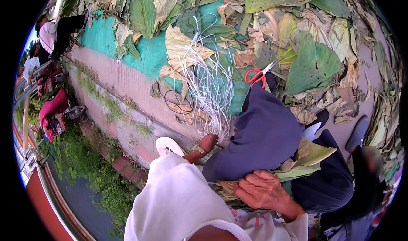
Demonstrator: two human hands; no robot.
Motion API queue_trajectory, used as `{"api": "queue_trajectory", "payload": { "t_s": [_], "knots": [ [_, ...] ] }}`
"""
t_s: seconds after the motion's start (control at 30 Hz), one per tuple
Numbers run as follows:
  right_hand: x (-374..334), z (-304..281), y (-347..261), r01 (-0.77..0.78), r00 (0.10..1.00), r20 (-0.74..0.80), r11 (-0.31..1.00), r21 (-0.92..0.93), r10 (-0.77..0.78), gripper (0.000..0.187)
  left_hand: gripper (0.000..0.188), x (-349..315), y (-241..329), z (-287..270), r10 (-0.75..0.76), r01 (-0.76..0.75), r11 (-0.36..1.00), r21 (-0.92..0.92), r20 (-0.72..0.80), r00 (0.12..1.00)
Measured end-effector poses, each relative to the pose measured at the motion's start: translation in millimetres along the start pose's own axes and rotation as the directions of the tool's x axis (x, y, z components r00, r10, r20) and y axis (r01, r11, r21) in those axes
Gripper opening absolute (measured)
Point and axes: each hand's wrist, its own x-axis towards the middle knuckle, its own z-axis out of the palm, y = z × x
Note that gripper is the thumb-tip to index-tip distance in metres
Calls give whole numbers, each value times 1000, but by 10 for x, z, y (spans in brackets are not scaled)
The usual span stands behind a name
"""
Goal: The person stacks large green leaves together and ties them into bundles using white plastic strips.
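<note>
Leaf bundle (311, 155) lies across the lap between the person's knees, folded leaves poking out past the right thigh. Right hand (263, 190) is on top of it, grip clenched over the leaves with knuckles up; fingertips are tucked under, so can't tell if a strand is caught there too. Left hand (208, 143) is down beside the left leg, at the near end of the white string (206, 86), grip closed on the gathered strands; can't count how many. Rest of the string fans out loose and tangled over the green sheet (144, 56) and some dry leaves. Status, my read: gathering and stacking for this bundle looks done, or close to it. Binding looks not done: I see no string around the visible part of the bundle, though the hand and shirt hide the middle. So left over: one strand free of the tangle, wrap, knot, trim. Red-handled scissors (255, 76) lie just beyond the knee, not in either hand, so cutting hasn't a tool in play. Overall stock is far from used up: loose leaves (312, 64), green and brown, cover much of the ground ahead and to the right.
</note>
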Motion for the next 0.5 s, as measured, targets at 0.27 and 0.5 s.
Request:
{"api": "queue_trajectory", "payload": {
  "t_s": [0.27, 0.5],
  "knots": [
    [-172, 93, -162, -70, 989, -134, 995, -72, 59, 19, 16, 247, 104, -240, -47, 27, 997, -67, -311, 949],
    [-192, 122, -296, -99, 981, -176, 990, -102, 80, 30, 15, 72, 360, -895, 91, -140, 989, -45, -560, 824]
  ]
}}
